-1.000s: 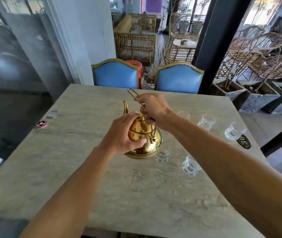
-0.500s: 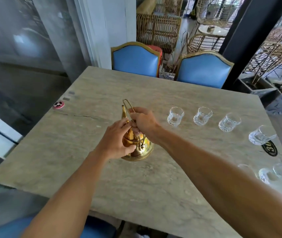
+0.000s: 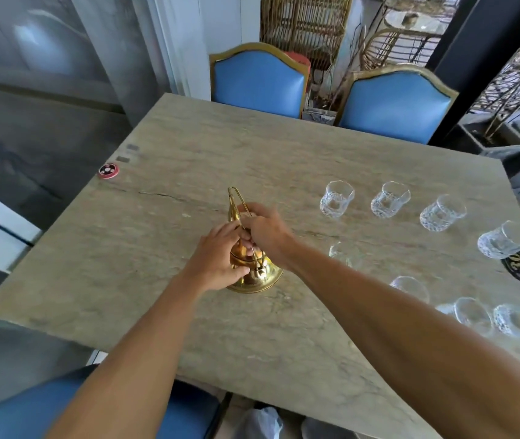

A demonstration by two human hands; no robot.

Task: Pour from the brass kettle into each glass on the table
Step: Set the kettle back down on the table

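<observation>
Moved away from the glasses (image 3: pixel 336 199), brass kettle (image 3: pixel 257 277) sits cupped by left hand (image 3: pixel 217 258), right hand (image 3: pixel 266 232) gripping handle (image 3: pixel 236 198).

Head camera, one view: worn high, facing forward and steeply down over the table (image 3: pixel 284 327); brass kettle (image 3: pixel 257 277) near, at centre (wide-angle, edges bowed); blue chairs (image 3: pixel 258 80) beyond far edge.

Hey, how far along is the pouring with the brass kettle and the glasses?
Done: nothing looks poured yet. The glasses appear clear and empty, though that is hard to judge. In hand: the kettle stands upright on the table, with the left hand round its body and the right hand at its handle. Left: pouring into every glass.
</observation>
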